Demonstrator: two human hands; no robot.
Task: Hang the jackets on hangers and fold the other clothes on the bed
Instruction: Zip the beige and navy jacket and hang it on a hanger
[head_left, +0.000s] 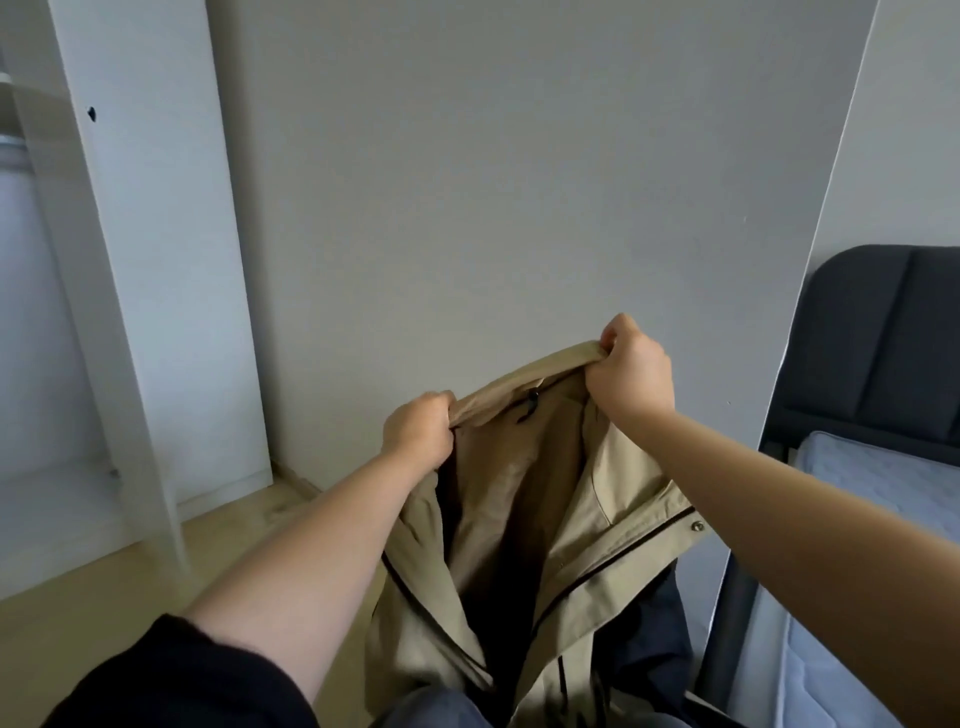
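Black sleeve (182, 680) nearest | beige jacket (498, 467) gripped at collar (524, 371) by left hand (418, 434), right hand (631, 371) | hanging not yet done — folding progress cannot be judged

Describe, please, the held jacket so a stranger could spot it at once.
Before the grey wall, between wardrobe and bed, the left hand and right hand grip a jacket. It is beige with black zips, unlike the navy cloth beside it.

Beige jacket (524, 519), black zip trim
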